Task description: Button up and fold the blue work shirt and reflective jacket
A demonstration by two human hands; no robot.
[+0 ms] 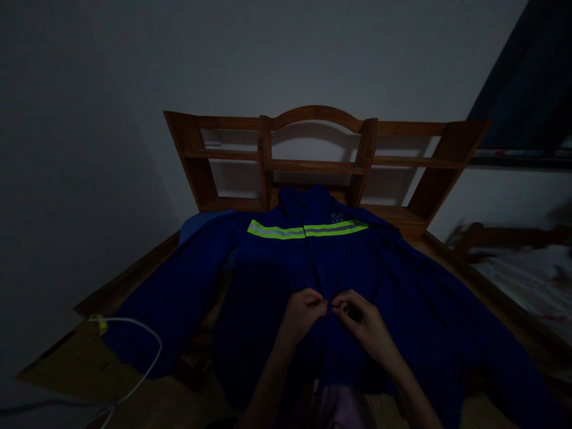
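Observation:
A blue work jacket (pixel 268 268) lies spread out with its collar toward the shelf and its sleeves out to both sides. Across its chest runs a yellow-green reflective band (pixel 281 232), with small pale lettering above it on the right. At the front opening, my left hand (pixel 306 307) pinches the jacket's edge. Opposite it, my right hand (pixel 357 313) pinches the other side of the opening between thumb and forefinger. Only a small gap separates the two sets of fingertips. Whether a button or snap sits between them is too dark to tell.
Behind the jacket stands a wooden shelf (pixel 313 168) against the wall. A white cable (pixel 154 336) loops over the left sleeve's end. Pale bedding or plastic (pixel 531 280) lies at the right, and a dark curtain (pixel 531 83) hangs upper right.

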